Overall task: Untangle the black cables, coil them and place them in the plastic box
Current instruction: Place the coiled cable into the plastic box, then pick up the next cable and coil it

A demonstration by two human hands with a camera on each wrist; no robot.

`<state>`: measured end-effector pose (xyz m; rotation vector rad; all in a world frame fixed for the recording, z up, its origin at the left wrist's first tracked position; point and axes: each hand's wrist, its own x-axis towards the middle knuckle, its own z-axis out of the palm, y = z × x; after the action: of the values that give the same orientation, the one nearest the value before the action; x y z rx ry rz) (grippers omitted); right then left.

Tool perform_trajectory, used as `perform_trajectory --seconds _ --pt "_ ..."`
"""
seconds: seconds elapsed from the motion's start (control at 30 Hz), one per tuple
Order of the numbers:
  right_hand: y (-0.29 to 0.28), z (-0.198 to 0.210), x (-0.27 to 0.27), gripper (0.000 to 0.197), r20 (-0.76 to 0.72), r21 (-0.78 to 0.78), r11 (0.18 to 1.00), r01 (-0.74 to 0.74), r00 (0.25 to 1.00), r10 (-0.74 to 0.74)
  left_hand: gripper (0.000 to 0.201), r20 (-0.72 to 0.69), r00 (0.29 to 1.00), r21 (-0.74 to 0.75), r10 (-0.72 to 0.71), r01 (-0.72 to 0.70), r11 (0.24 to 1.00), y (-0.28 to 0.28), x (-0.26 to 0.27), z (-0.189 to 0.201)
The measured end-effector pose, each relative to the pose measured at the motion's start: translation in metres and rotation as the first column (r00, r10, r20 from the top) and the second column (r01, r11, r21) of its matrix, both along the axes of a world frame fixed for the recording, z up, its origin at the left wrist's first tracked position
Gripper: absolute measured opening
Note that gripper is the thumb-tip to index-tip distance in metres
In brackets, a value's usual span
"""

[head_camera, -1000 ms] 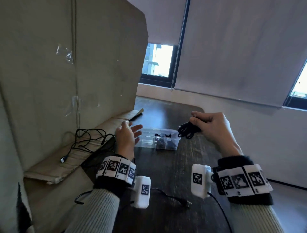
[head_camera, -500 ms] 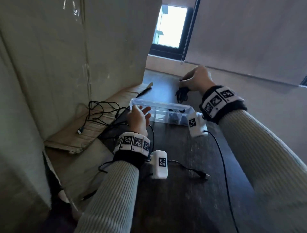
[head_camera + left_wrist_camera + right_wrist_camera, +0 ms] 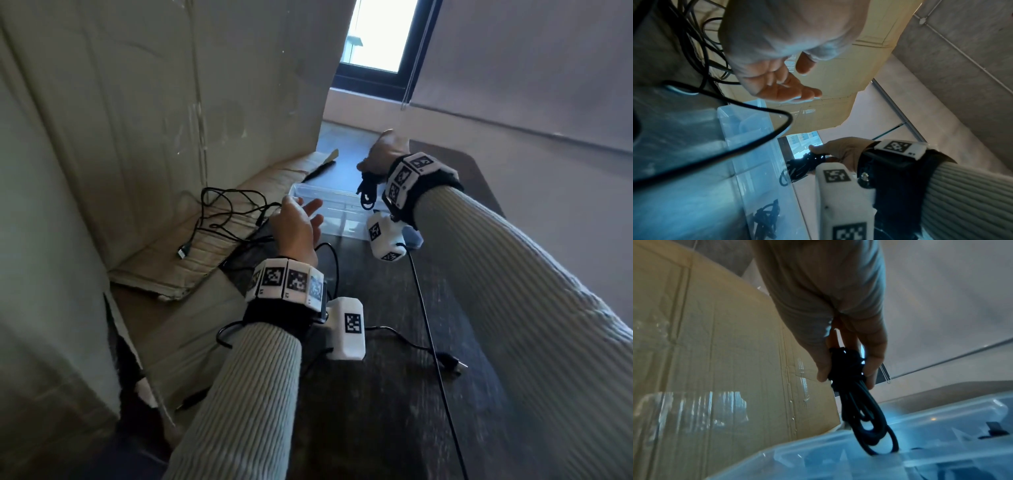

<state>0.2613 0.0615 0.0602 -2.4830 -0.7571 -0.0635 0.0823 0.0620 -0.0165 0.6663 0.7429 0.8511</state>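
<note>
I see a clear, glossy plastic box [image 3: 337,209] on a dark, matt wood-grain table [image 3: 394,411]. The coiled black cable [image 3: 861,404] looks smooth and rubbery. The cardboard sheet [image 3: 164,102] is matt, creased, with shiny tape strips.

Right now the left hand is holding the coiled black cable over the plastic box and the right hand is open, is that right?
No, the hands are swapped. The right hand holds the coiled black cable over the plastic box; the left hand is open. The right wrist view shows it.
</note>
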Motion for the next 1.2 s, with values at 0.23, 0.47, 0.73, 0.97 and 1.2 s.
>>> perform_trajectory --seconds 0.23,0.47,0.73,0.97,1.2 --pt "0.003 -0.024 0.002 0.042 -0.038 -0.24 0.971 0.023 0.999 -0.033 0.016 -0.011 1.0 -0.028 0.011 -0.011 1.0 0.004 0.0 -0.003" --pt "0.009 -0.041 -0.001 0.036 -0.04 -0.278 0.961 0.007 0.999 -0.019 0.018 -0.013 1.0 -0.04 0.029 -0.029 0.999 0.008 -0.003 -0.002" --pt "0.006 -0.052 -0.006 0.049 0.086 -0.256 0.967 0.021 0.996 0.001 0.014 0.007 0.999 -0.048 0.051 -0.05 0.998 0.007 -0.008 0.001" --pt "0.004 -0.052 -0.004 0.037 0.038 -0.246 0.969 0.026 0.999 -0.017 0.015 -0.006 0.998 -0.037 0.061 -0.061 0.997 0.006 -0.009 0.002" --pt "-0.001 -0.063 0.002 0.022 0.018 -0.191 0.975 0.115 0.993 -0.113 0.013 -0.001 0.999 -0.024 0.051 -0.051 0.998 0.006 -0.007 0.001"
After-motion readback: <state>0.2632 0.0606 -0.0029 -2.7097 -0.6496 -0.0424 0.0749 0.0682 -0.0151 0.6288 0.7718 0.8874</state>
